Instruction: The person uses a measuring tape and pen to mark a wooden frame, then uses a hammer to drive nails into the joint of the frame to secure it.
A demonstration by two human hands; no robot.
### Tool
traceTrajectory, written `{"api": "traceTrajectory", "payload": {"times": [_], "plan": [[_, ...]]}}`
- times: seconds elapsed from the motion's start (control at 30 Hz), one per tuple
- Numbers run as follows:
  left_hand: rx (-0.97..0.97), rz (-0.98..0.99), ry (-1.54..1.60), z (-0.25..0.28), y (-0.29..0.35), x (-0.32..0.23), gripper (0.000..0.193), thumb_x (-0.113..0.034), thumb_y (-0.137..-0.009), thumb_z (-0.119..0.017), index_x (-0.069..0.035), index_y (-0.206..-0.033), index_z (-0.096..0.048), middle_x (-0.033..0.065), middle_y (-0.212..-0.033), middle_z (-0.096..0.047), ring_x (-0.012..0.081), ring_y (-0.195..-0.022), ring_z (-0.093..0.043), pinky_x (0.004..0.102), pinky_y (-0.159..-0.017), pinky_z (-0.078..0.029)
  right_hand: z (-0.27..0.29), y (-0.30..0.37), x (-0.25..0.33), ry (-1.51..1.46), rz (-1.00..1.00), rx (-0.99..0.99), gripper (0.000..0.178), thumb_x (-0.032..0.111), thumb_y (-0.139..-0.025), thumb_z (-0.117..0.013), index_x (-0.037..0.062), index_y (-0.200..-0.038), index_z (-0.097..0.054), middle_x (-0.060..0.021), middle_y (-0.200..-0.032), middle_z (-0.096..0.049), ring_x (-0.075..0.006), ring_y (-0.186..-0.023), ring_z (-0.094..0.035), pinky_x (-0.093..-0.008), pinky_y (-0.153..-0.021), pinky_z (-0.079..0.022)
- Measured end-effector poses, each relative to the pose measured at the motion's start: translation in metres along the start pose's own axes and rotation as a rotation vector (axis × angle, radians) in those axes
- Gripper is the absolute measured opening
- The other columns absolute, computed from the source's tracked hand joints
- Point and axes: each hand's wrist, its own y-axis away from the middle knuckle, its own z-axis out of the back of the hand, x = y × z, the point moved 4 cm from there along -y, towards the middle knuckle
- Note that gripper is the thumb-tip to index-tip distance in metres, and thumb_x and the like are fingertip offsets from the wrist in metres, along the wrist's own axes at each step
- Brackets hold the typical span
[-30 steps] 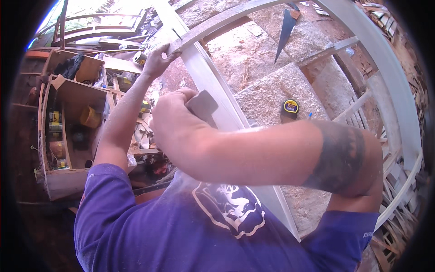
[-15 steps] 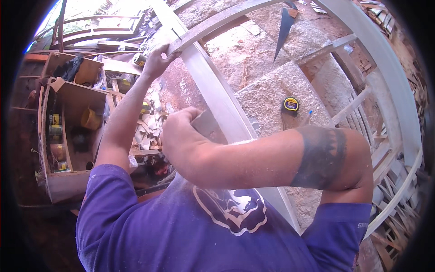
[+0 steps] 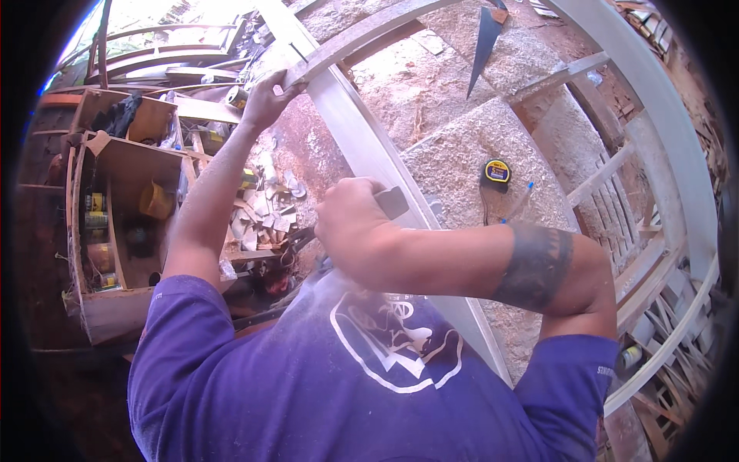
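Note:
My left hand (image 3: 267, 104) is closed round the end of a pale curved wooden rail (image 3: 362, 40), where it meets a long straight board of the wooden frame (image 3: 346, 123). In my right hand (image 3: 356, 219) is a flat grey-brown piece of what looks like sandpaper (image 3: 394, 202). One end of it sticks out past the fingers, close to the board's near-left edge; whether it touches the wood I cannot tell. My right forearm lies across the board's lower part and hides it. Whitish dust covers my skin and shirt.
Inside the frame lie a black-and-yellow tape measure (image 3: 496, 172), a blue-tipped pencil-like stick (image 3: 529, 187) and a handsaw (image 3: 483, 50). On the left stands an open wooden box (image 3: 119, 308) with cans and a yellow cup (image 3: 156, 200). Wood scraps (image 3: 262, 212) litter the ground.
My right hand has moved right with the sandpaper, nearer the board's middle, and the right elbow has shifted slightly left. My left hand stays on the rail's end.

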Motion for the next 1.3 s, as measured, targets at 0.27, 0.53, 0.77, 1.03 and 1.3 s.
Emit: {"api": "traceTrajectory", "payload": {"times": [0.27,0.53,0.77,1.03,1.3], "plan": [[0.014,0.005,0.032,0.001,0.001,-0.007,0.069,-0.05,-0.088,-0.077,0.001,-0.131,-0.064,0.0201,-0.117,-0.072,0.0303,-0.111,-0.069,0.0403,-0.098,-0.052,0.021,0.048,-0.06,-0.302,-0.078,-0.179,0.015,0.018,-0.091,-0.07,0.0098,-0.1,-0.077,-0.0046,-0.087,-0.075,-0.0192,-0.083,-0.074,-0.0309,-0.072,-0.058],[-0.025,-0.212,-0.006,0.009,0.005,-0.03,0.055,-0.04,-0.089,-0.077,-0.002,-0.128,-0.066,0.0139,-0.111,-0.074,0.0237,-0.105,-0.07,0.0374,-0.093,-0.052,0.008,0.1,-0.129,-0.61,-0.333,-0.575,0.034,0.026,-0.098,-0.065,0.0032,-0.123,-0.065,-0.0075,-0.074,-0.067,-0.0171,-0.066,-0.065,-0.0324,-0.068,-0.054],[-0.015,-0.013,0.058,0.006,0.007,-0.023,0.053,-0.042,-0.087,-0.08,-0.002,-0.12,-0.071,0.0131,-0.105,-0.075,0.0215,-0.1,-0.07,0.0357,-0.09,-0.052,-0.037,0.1,-0.173,-1.154,-0.725,-0.635,0.043,0.035,-0.095,-0.057,-0.0007,-0.118,-0.062,-0.0139,-0.083,-0.067,-0.0209,-0.081,-0.07,-0.0435,-0.079,-0.056],[-0.004,-0.015,0.155,0.002,0.001,-0.014,0.054,-0.042,-0.086,-0.081,0.0,-0.119,-0.071,0.0137,-0.103,-0.076,0.0197,-0.097,-0.071,0.0348,-0.087,-0.053,-0.037,0.092,-0.174,-1.149,-0.68,-1.032,0.036,0.031,-0.096,-0.057,0.0024,-0.118,-0.061,-0.0157,-0.082,-0.068,-0.0234,-0.071,-0.071,-0.0398,-0.068,-0.055],[-0.028,-0.039,0.213,-0.001,-0.001,-0.012,0.053,-0.038,-0.085,-0.082,0.001,-0.12,-0.07,0.0146,-0.105,-0.076,0.0199,-0.099,-0.072,0.0352,-0.087,-0.054,-0.036,0.069,-0.158,-1.038,-0.647,-0.707,0.03,0.024,-0.101,-0.058,0.0008,-0.119,-0.059,-0.0032,-0.062,-0.058,-0.0123,-0.054,-0.061,-0.0321,-0.052,-0.052]]}}
